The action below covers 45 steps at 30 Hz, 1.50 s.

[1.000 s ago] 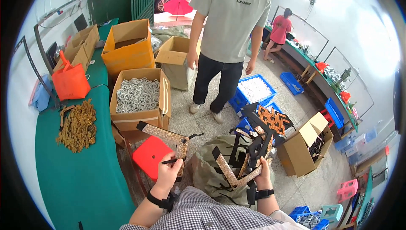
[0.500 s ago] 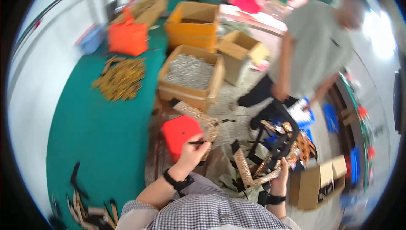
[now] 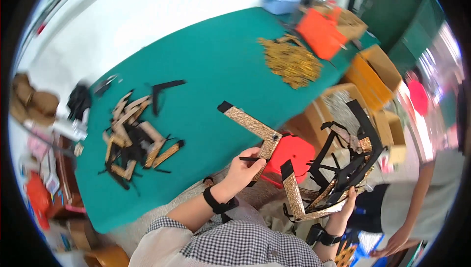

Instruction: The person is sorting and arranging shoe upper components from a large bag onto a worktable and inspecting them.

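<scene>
While the view has swung left from the boxes to the green bench, the left hand fingers grip a gold L-shaped strap above its near edge; the right hand fingers clasp a bundle of gold-and-black straps.

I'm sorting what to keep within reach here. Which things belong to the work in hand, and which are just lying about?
In hand:
- gold V-shaped strap, held by the left hand
- bundle of gold and black straps, held by the right hand
- strap pile on the green table

Lying about:
- gold heap
- orange bag
- cardboard boxes
- red stool
</scene>
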{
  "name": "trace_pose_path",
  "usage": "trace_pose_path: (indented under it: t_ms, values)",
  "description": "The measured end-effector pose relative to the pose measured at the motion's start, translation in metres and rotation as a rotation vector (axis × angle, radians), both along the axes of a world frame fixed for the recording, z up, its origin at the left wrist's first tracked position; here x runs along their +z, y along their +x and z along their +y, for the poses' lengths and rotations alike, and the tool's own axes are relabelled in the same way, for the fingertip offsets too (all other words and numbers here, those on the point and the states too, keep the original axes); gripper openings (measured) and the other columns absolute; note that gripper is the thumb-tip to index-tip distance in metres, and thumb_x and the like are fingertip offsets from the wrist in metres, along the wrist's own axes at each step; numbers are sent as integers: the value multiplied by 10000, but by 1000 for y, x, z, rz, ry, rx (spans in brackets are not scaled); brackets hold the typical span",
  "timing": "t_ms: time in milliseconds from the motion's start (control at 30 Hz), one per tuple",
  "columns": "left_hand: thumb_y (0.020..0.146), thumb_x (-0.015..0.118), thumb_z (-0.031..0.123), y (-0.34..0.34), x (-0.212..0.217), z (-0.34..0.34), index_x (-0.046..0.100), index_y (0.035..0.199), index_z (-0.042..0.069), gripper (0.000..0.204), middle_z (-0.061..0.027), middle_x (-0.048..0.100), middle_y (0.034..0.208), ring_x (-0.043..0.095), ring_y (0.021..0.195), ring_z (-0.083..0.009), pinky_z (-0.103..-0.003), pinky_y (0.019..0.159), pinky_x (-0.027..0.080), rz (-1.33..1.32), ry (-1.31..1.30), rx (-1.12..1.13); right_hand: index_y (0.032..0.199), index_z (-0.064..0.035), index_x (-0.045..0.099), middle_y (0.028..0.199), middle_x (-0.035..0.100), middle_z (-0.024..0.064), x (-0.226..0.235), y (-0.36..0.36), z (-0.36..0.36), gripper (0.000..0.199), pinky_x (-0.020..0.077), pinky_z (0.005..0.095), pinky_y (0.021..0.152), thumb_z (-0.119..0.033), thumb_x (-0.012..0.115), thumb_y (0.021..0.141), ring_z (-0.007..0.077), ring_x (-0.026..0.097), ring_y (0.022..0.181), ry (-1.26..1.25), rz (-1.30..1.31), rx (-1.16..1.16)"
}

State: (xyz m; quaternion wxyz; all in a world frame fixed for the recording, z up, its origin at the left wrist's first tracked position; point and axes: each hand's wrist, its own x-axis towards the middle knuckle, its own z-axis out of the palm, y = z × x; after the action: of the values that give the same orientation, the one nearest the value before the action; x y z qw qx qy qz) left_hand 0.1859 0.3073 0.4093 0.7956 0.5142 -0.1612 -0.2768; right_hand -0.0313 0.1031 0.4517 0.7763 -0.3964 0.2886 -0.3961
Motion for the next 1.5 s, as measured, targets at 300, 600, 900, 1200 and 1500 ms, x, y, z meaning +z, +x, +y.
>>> trace_pose_path:
  t_ms: [300,600,900,1200,1500]
  values:
    - [802,604,90,-50,38,39,526,1043,6,267,-12,555,876,523,755,-69,-212,673,440,-95,-36,474,1122,-10,477,1045,564,90,68,63,2,455,456,344,799,-304,578,791,214,561,909,-58,-126,561]
    - [791,611,75,-134,62,44,525,1058,-5,291,-15,543,867,495,771,-80,-218,677,406,-135,62,1103,1209,4,371,1079,525,102,114,118,30,505,450,362,818,-96,589,765,237,537,948,-101,-219,1102]
    - [848,473,73,-102,-34,72,477,1091,21,248,-33,535,968,503,859,-135,-288,730,414,64,194,1263,1246,43,364,1283,386,147,38,232,116,577,267,327,988,-312,560,836,219,338,1206,-573,315,1391]
    - [765,565,292,-101,20,132,563,944,7,337,-126,578,645,569,602,-244,-351,578,455,107,929,828,1184,21,451,1185,468,136,6,251,83,438,362,313,911,-94,594,786,218,450,1088,-646,353,1322]
    - [723,503,110,9,57,321,336,1286,101,587,-89,612,612,606,562,-170,-307,593,485,-30,1044,1378,1165,27,450,904,502,35,-13,226,46,409,418,231,679,-20,544,770,114,520,805,-695,383,1137]
